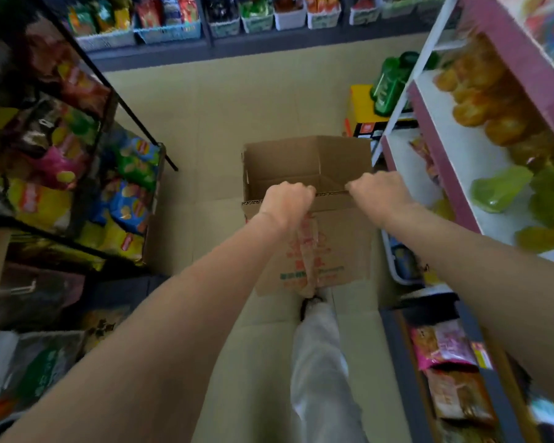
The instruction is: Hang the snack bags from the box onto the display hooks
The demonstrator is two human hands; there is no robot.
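A brown cardboard box [339, 247] with red and green print hangs open-topped in the aisle. My left hand [288, 199] grips its near top edge, fingers curled over the rim. My right hand [378, 190] grips the same edge further right. The part of the box's inside that shows is bare cardboard, and no snack bags are visible in it. On the left, a black wire display rack [135, 119] carries hanging snack bags [131, 199] in yellow, blue, green and pink.
A pink and white shelf unit [445, 161] with packaged bread and green bags stands close on the right. Low shelves with baskets line the far wall. A yellow box with green packs [387, 87] sits on the beige floor. My leg and shoe are below the box.
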